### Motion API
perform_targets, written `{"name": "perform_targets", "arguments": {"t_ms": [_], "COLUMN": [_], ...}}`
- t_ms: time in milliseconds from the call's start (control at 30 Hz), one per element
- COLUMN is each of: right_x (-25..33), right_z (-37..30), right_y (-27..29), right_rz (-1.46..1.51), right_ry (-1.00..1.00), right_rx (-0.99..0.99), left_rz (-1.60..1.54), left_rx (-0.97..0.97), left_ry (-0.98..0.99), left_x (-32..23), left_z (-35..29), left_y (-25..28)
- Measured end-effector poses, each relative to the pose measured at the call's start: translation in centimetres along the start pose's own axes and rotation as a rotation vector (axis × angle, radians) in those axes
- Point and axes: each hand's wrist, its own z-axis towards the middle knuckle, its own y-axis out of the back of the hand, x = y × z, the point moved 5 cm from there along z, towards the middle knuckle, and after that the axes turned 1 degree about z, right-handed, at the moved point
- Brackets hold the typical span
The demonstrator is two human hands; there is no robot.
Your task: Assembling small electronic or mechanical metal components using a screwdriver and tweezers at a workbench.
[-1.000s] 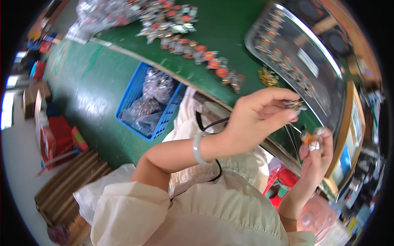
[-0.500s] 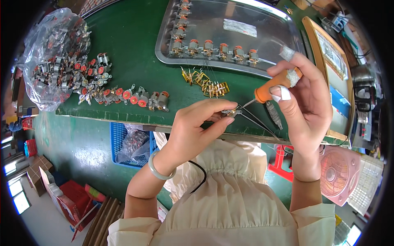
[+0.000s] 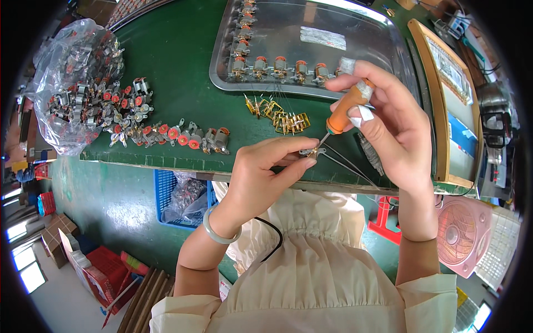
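Observation:
My left hand (image 3: 258, 175) pinches a small metal component (image 3: 313, 151) between thumb and fingertips, just over the table's front edge. My right hand (image 3: 408, 133), with white tape on its thumb and a finger, grips an orange-handled screwdriver (image 3: 345, 111). The screwdriver slants down to the left, its tip at the component. Beneath the hands lie thin metal tweezers (image 3: 350, 165) and a grey ribbed tool (image 3: 371, 154), partly covered by my right hand. Several brass-coloured brackets (image 3: 288, 121) lie beyond my left hand.
A metal tray (image 3: 272, 86) holds rows of components with orange tops. On the left, loose metal parts (image 3: 133, 105) spill from a clear plastic bag (image 3: 72, 127). A wooden frame (image 3: 441, 139) stands at right. Below are a blue crate (image 3: 161, 194) and a pink fan (image 3: 461, 233).
My right hand has moved left with the screwdriver, whose handle now stands steeper over the component. My left hand stays nearly in place, still pinching the part.

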Motion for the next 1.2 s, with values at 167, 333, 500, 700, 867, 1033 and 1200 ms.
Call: {"name": "perform_targets", "arguments": {"t_ms": [167, 333, 500, 700, 867, 1033, 1200], "right_x": [0.5, -0.3, 1.9, 0.8, 0.8, 0.3, -0.9], "right_z": [-0.3, 0.8, 0.5, 0.7, 0.7, 1.1, 2.0], "right_y": [0.4, 0.4, 0.5, 0.4, 0.4, 1.0, 0.8], "right_rz": [-0.524, 0.196, -0.681, -0.318, -0.389, 0.025, -0.142], "right_ry": [0.170, -0.056, 0.321, 0.029, 0.163, -0.113, -0.208], "right_rx": [-0.017, -0.045, 0.014, 0.131, 0.112, 0.205, 0.035], "left_rz": [0.027, 0.029, 0.008, 0.053, 0.034, 0.042, 0.044], "left_rx": [-0.014, -0.024, -0.094, -0.041, -0.043, -0.099, -0.051], "left_ry": [-0.001, -0.013, -0.028, 0.013, 0.010, -0.056, 0.016], "left_x": [-0.3, 0.1, 0.0, 0.1, 0.0, -0.2, -0.1], "left_z": [0.1, 0.0, 0.2, -0.1, 0.1, -0.1, 0.1], "left_y": [-0.3, -0.5, -0.5, -0.2, -0.4, -0.2, -0.5]}}
